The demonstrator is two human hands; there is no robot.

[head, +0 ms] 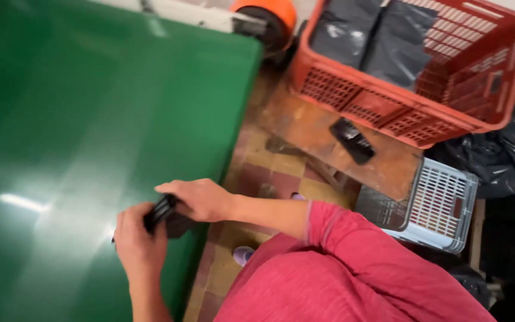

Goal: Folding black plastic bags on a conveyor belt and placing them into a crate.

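Both my hands meet at the near edge of a shiny green table (pixel 90 119). My left hand (pixel 137 241) comes up from the bottom and grips the lower end of a small black flat object (pixel 163 213), perhaps a thin stack. My right hand (pixel 201 198), on an arm in a pink sleeve, curls its fingers over the same object's upper side. The object is blurred and partly covered by my fingers, so I cannot tell what it is.
A red plastic crate (pixel 388 107) holding black bags rests on a worn wooden bench (pixel 305 128), where a black flat item (pixel 353 141) lies. A pale small crate (pixel 442 206) stands below, black plastic bags (pixel 514 149) at right, an orange round thing (pixel 269 15) at top, tiled floor (pixel 269 173).
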